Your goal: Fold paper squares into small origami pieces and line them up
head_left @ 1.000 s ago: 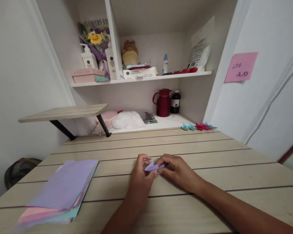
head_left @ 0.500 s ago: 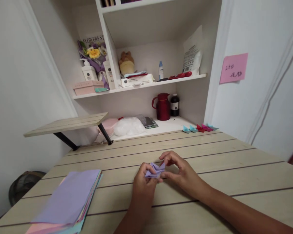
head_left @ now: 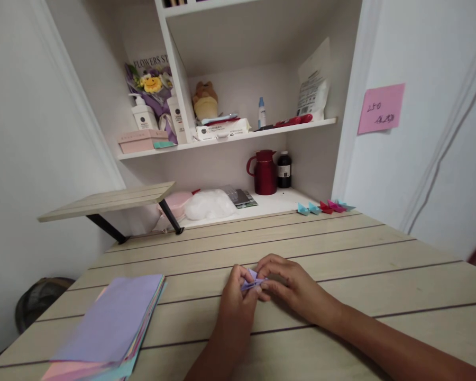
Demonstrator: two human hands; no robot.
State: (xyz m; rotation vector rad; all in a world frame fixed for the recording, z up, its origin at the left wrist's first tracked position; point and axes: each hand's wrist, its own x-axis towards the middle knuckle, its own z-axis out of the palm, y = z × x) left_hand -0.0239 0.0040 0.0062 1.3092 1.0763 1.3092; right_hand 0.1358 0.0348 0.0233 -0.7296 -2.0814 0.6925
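The left hand (head_left: 238,296) and the right hand (head_left: 287,286) are meeting over the pale wooden plank table (head_left: 341,254). Between them they are pinching a small folded piece of light purple paper (head_left: 252,281). The left hand's fingers are curling tight on the left end of the paper. The right hand's fingers (head_left: 267,286) are curling tight on its right end. Both hands are holding the paper close to the table top, but I cannot tell if it is touching the wood.

To the left of the left hand, and a bit nearer to the person, a flat stack of coloured paper sheets (head_left: 115,323) is lying on the table. A light purple sheet is sitting on top, and pink and blue edges are peeking out below.

Far past the right hand, at the back edge of the table, a row of small folded paper shapes in blue, red and pink (head_left: 325,207) is sitting in a line.

Behind that row, a dark red jug with a handle (head_left: 264,172) is standing on the low white shelf (head_left: 277,201). A small dark bottle (head_left: 284,169) is standing just beside it. A pink sticky note (head_left: 381,108) is hanging on the wall, high up and to the right of the right hand.
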